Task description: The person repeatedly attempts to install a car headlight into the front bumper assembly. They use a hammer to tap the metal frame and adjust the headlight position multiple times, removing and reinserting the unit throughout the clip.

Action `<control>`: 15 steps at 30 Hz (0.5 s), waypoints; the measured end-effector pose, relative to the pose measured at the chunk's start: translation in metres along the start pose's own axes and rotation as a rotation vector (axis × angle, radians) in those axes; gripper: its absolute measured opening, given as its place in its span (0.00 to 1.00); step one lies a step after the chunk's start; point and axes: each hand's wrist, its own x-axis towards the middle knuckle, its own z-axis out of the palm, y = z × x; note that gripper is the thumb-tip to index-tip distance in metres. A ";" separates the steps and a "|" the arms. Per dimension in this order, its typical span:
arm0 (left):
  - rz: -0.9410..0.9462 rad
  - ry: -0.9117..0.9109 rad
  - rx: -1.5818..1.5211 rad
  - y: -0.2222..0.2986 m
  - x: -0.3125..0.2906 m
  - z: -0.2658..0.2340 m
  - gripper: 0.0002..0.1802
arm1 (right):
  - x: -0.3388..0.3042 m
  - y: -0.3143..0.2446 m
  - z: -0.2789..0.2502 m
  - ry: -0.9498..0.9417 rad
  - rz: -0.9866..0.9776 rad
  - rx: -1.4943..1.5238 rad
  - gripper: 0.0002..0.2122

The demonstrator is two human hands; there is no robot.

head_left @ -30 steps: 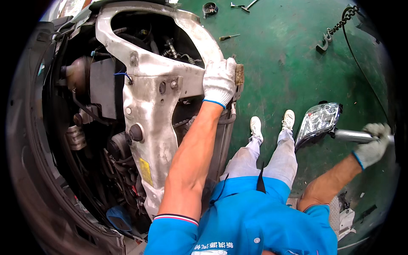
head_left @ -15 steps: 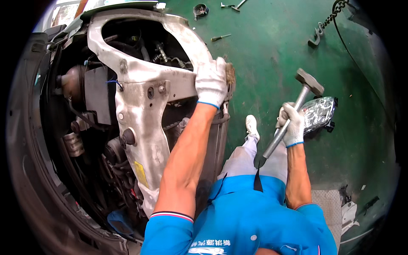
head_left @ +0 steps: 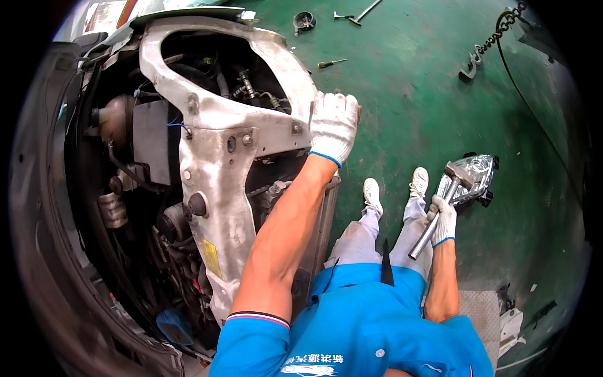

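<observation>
Resting the white-gloved left grip (head_left: 333,127) on the bared, still-mounted silver metal frame (head_left: 223,179) — cannot tell if closed. Holding a grey-headed silver metal hammer (head_left: 427,233) in the white-gloved right grip (head_left: 445,218), off the frame. Beyond, already loose on the green floor (head_left: 414,119): transparent headlamp (head_left: 481,171).

Gloved hands: two are showing, left hand (head_left: 334,125) and right hand (head_left: 445,220). Pale shoes (head_left: 372,192): two are showing. Appearing once each: block-headed hammer (head_left: 423,239), headlight (head_left: 482,171), screwdriver (head_left: 329,64), metal hook (head_left: 470,66), yellow label (head_left: 211,257), brownish tank (head_left: 115,120), round black part (head_left: 304,22). Metal tools (head_left: 368,11) at top edge are running together; count unclear.
</observation>
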 end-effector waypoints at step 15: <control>-0.150 0.014 -0.099 -0.033 0.002 -0.029 0.13 | -0.019 -0.015 0.043 -0.140 -0.134 -0.232 0.10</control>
